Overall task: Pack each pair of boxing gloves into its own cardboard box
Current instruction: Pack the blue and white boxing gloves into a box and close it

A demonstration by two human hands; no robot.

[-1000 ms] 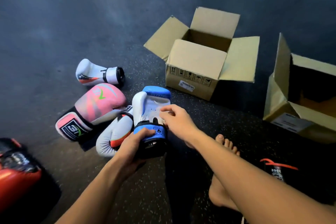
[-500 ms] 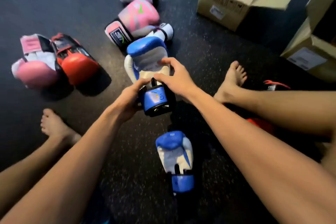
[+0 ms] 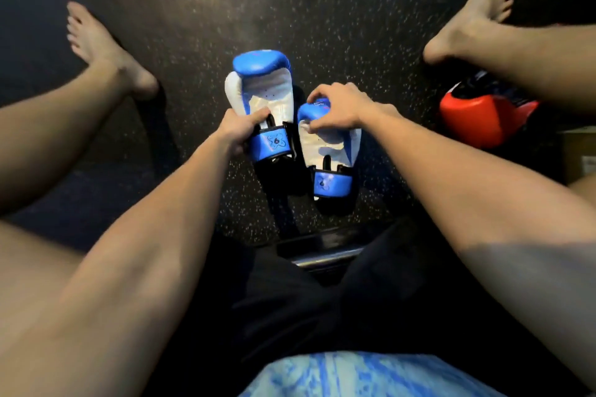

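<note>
Left hand (image 3: 240,130) grips a blue glove (image 3: 261,87) by the cuff. Right hand (image 3: 342,106) curls its fingers over the mate (image 3: 332,151), just beside at 4 o'clock. The pair looks matched; next, lift both into a box, none in view.

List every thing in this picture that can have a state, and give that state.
First blue glove: palm side up, held at the cuff by the left hand.
Second blue glove: palm side up beside the first, gripped at its padded end by the right hand.
Red glove: on the floor, untouched, not boxed.
</note>
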